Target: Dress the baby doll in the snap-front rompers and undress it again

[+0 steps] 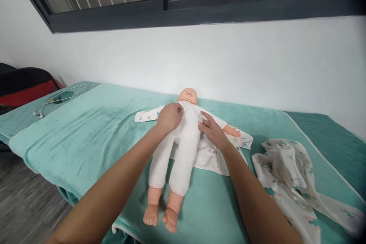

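Observation:
A baby doll (pixel 185 145) with a white cloth body lies on its back, head toward the wall and bare feet toward me. Under it a white printed baby shirt (pixel 211 156) is spread, with one sleeve out to each side. The doll's hand on the right rests over that sleeve. My left hand (pixel 170 117) is closed in a pinch at the shirt's edge by the doll's upper chest; its fingertips are partly hidden. On the other side of the chest, my right hand (pixel 213 129) touches the white cloth, thumb and forefinger apart.
Crumpled printed baby clothing (pixel 291 175) lies at the right on the green bed cover (pixel 85 137). A white cord (pixel 61 95) is at the far left, beside a black and red chair (pixel 25 87). Behind are the wall (pixel 200 61) and a barred window (pixel 160 11).

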The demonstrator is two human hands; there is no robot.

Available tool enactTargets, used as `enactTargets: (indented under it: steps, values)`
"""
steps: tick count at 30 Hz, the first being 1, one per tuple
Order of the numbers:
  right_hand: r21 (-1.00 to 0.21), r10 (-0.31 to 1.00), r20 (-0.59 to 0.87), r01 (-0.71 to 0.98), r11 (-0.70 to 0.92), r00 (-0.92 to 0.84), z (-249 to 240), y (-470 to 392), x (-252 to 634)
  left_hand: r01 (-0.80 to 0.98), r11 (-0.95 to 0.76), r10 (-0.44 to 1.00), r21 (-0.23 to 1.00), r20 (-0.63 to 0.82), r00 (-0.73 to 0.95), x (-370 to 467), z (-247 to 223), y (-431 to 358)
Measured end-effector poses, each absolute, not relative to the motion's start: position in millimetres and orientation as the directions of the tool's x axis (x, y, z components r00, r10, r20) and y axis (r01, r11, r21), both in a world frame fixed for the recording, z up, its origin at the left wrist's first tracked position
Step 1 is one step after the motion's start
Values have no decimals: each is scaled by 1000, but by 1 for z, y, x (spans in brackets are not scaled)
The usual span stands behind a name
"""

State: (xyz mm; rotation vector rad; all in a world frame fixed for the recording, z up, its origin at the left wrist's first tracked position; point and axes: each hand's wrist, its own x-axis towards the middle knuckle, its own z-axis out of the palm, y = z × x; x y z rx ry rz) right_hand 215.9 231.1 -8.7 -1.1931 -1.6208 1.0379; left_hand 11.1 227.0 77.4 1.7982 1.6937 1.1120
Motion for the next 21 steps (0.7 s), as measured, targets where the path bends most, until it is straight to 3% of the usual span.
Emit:
enactTargets:
  steps: [3, 7, 10, 11, 13, 16, 18, 21]
  values:
    - [-941, 973, 157, 274, 200, -172, -10, 230, 216, 443, -166, 986, 881, 155, 62, 6, 90, 203]
    - [-935, 973, 156, 291, 201, -169, -12, 230, 217, 98, -41, 965, 994, 14, 262, -9, 100, 186]
    - [-932, 971, 142, 305, 196, -191, -12, 230, 218, -29, -51, 985, 998, 55, 162, -33, 84, 197]
    - [-933, 971, 137, 305, 192, -194, -12, 230, 218, 18, -89, 995, 996, 88, 45, -43, 72, 203]
    - [-936, 973, 123, 302, 179, -196, -11, 229, 218, 340, -153, 948, 928, 235, -214, -68, 41, 216]
    - [-940, 977, 110, 299, 162, -185, -8, 225, 217, 762, -97, 927, 641, 337, -166, -106, -8, 227]
    - [-940, 978, 103, 304, 155, -180, -5, 223, 216, 878, -4, 926, 478, 333, -177, -123, -33, 230]
    - [-936, 982, 91, 323, 142, -167, -1, 221, 214, 925, 114, 906, 362, 344, -247, -132, -51, 232]
